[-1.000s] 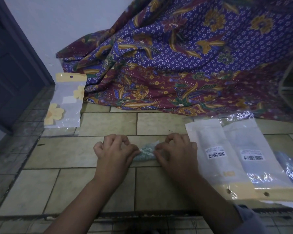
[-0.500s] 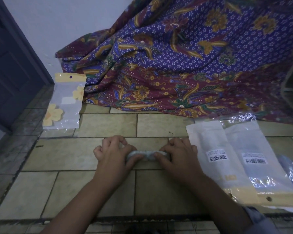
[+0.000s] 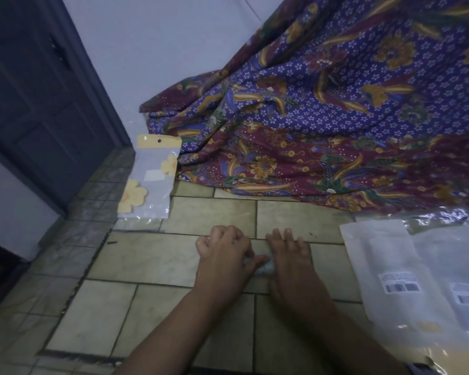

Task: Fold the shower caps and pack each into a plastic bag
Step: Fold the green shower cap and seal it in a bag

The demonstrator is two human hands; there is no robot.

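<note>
1. I am folding one shower cap (image 3: 264, 267) on the floor tiles (image 3: 152, 266). Only a small pale bunch is showing between my hands.
2. My left hand (image 3: 222, 255) is curling its fingers, and its thumb is pinching the bundle's end.
3. My right hand (image 3: 289, 258) is pressing down on it, fingers spread and fairly straight.
4. Folding is nearing its end, I judge, and bagging is not yet begun.
5. A white plastic bag (image 3: 377, 266) is waiting to my right, and a flowered bag (image 3: 149, 180) is lying far left. I cannot tell what it contains.
</note>
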